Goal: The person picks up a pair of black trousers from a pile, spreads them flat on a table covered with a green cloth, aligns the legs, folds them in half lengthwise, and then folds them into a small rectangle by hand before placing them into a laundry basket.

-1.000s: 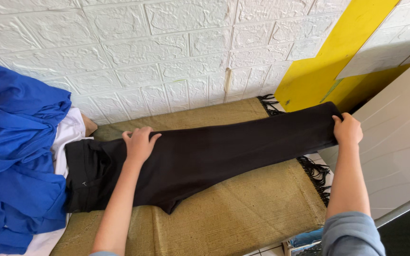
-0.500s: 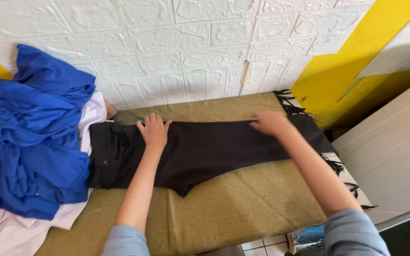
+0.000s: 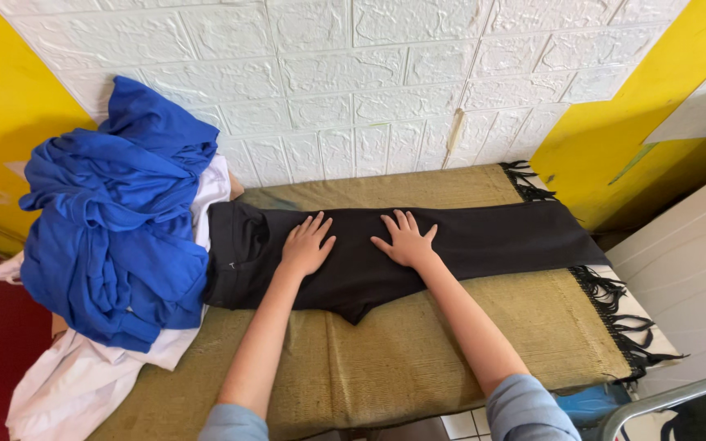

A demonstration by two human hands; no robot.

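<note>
Clutter first, since there's a fair bit of it around the black trousers (image 3: 402, 245). Right up against their waist end sits a big heap of blue cloth (image 3: 116, 220), piled high enough to touch the waistband, and under that heap some white fabric (image 3: 75, 384) spills down over the near corner. That pile is really the only thing crowding the trousers; nothing lies on top of them apart from the hands.

They're spread flat on an olive-brown woven mat (image 3: 418, 351) that covers the tabletop, closer to the far edge than the near one. The mat's black fringe (image 3: 614, 318) hangs off just past the trouser hems. Behind the trousers is a white brick-pattern wall (image 3: 353, 73) with yellow painted areas (image 3: 2, 114) on both sides, and past the hem end there's a pale panelled door or cupboard (image 3: 680, 278). A grey metal bar (image 3: 663, 400) pokes in at the corner nearest the onlooker.

Trousers run lengthwise along the wall, legs stacked one on the other, waist toward the blue heap and hems toward the fringe. The seat bulges out toward the near edge in a little point.

Left hand (image 3: 306, 245) lies palm-down on the upper part, near the waist, fingers spread and flat, gripping nothing. Right hand (image 3: 406, 241) is just beside it on the thigh area, same deal: splayed flat, pressing on the cloth, not clenched. Both grey-blue sleeves (image 3: 525, 408) show at the bottom.
</note>
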